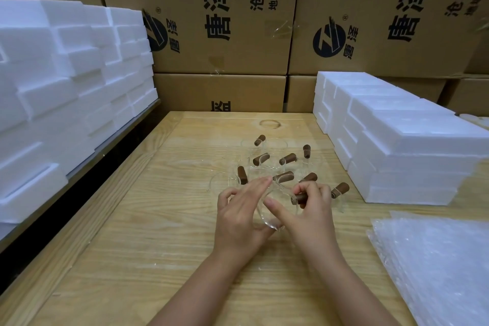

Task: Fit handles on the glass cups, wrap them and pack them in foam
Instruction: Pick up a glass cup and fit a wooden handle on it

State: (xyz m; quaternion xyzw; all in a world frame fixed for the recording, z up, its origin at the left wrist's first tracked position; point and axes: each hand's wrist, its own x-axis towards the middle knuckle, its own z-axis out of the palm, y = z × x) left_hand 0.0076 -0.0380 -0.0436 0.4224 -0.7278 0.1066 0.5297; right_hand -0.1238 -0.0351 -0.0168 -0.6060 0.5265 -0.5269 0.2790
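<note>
Both hands [239,216] [309,216] clasp one glass cup [268,223] above wooden table [158,219], cartons [225,34] behind.

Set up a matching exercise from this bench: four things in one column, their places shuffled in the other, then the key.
Things:
1. glass cup
2. brown handle
3. plastic wrap sheets
4. cardboard boxes

Places:
A. stacked behind the table
B. in the grip of the right hand
C. on the table's near right corner
D. in the grip of the left hand

Pairs: 1-D, 2-B, 3-C, 4-A.
</note>
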